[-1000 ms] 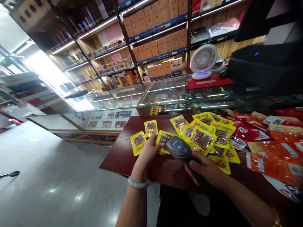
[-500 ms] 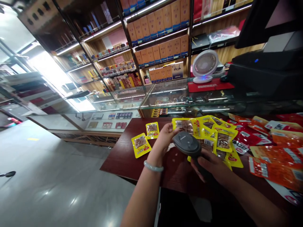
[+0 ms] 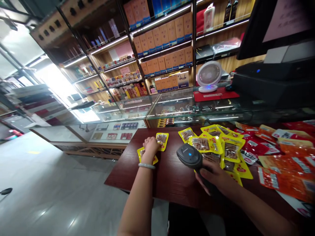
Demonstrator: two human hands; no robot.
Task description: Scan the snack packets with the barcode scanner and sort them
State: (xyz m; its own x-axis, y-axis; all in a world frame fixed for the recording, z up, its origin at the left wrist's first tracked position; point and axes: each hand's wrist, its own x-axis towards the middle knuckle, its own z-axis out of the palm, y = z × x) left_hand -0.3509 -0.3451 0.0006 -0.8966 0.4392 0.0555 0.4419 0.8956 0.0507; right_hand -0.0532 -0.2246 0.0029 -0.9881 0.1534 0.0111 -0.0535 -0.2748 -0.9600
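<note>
My left hand (image 3: 150,146), with a pale bangle at its wrist, is at the table's left part with fingers curled at the left edge of a yellow snack packet (image 3: 162,139). Beneath the hand, partly covered, lies a second yellow packet (image 3: 141,155). My right hand (image 3: 213,173) is wrapped round the handle of a dark barcode scanner (image 3: 189,155), whose head shows a small blue light. Beyond the scanner, several more yellow packets (image 3: 205,143) lie in an overlapping pile, with brown contents seen through clear windows.
Orange snack bags (image 3: 287,164) and red bags (image 3: 258,144) are heaped on the right of the dark red table (image 3: 169,177). Behind it are a glass display counter (image 3: 172,113), a white fan (image 3: 209,75) and a dark monitor (image 3: 253,32). Stocked shelves line the wall.
My left hand has let go of a yellow packet at the pile and moved left to the two separate packets, one of which has shifted right. The scanner's blue light now shows.
</note>
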